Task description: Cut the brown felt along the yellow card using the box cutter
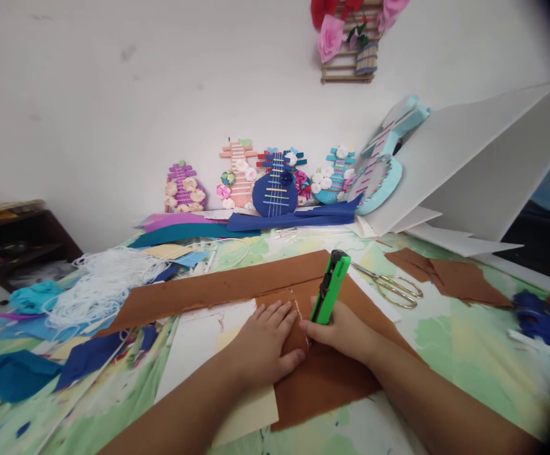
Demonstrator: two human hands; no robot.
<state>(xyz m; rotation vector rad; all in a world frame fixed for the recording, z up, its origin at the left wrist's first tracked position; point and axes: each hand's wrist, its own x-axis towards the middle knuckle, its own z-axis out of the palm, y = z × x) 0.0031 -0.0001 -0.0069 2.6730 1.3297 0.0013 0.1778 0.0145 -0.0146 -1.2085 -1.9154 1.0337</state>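
A green utility knife (330,287) stands upright in my right hand (345,332), its lower end near a pale, rough line on the brown sheet (336,373). My fingers wrap round the handle and hide its tip. My left hand (272,341) lies flat with fingers spread, pressing on the brown sheet just left of that line. Under it, a white sheet (194,344) shows at the left. A long brown strip (227,284) lies behind both hands. Gold-handled scissors (395,289) rest to the right of the knife.
A heap of white cord (108,284) and blue scraps (89,360) cover the left side. Decorated lute-shaped crafts (275,189) stand along the wall. Brown offcuts (464,278) and folded white board (483,164) are at the right.
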